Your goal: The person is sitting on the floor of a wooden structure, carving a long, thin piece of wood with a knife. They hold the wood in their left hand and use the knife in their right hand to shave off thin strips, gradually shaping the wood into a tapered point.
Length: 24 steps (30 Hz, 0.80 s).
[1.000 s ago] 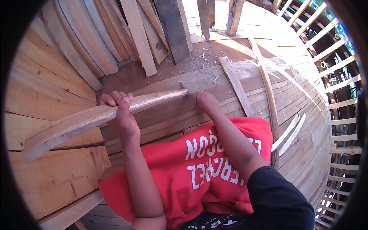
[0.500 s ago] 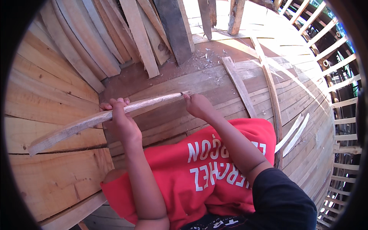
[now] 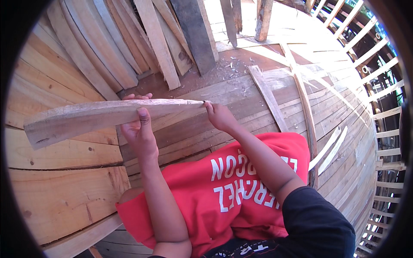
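A long, pale wooden board [image 3: 79, 122], broad at its left end and tapering to a narrow tip at the right, is held crosswise above my lap. My left hand [image 3: 143, 135] grips it near the middle, thumb against the near face and other fingertips over the far edge. At the narrow tip, my right hand [image 3: 221, 118] is closed in a pinch. A small dark spot shows beside its thumb; I cannot tell whether it is part of the board. The upper edge looks rough and lighter, as if hewn. A red cloth garment with white lettering [image 3: 189, 189] covers my lap.
Planks [image 3: 101, 47] lean in a row at the upper left, beside a plank wall [image 3: 64, 193]. Wood shavings [image 3: 232, 69] litter the plank floor [image 3: 344, 172]. Loose battens [image 3: 269, 99] and two pale curved strips [image 3: 331, 148] lie to the right. A slatted railing [image 3: 387, 133] borders the right side.
The board has been rolled so its broad face now shows, and its left end has risen. My left thumb has shifted onto the near face. My right hand has barely moved.
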Each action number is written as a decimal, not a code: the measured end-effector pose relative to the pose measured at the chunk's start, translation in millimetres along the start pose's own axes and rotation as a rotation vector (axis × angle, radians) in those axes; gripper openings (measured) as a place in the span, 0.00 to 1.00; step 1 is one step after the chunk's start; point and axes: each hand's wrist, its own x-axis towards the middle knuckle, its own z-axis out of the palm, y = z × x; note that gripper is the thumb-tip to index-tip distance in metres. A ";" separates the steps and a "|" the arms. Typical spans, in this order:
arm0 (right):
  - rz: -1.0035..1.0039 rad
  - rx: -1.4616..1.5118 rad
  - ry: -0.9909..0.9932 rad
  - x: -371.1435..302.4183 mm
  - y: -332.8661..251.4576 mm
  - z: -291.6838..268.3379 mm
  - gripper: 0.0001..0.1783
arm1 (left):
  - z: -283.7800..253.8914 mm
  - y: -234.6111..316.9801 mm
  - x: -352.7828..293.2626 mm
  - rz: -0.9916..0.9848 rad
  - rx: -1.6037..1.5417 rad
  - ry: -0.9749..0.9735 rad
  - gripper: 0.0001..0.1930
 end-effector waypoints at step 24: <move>-0.057 0.031 -0.118 -53.5 -72.0 -12.9 0.34 | -8.2 12.7 -9.8 0.063 -0.368 0.215 0.10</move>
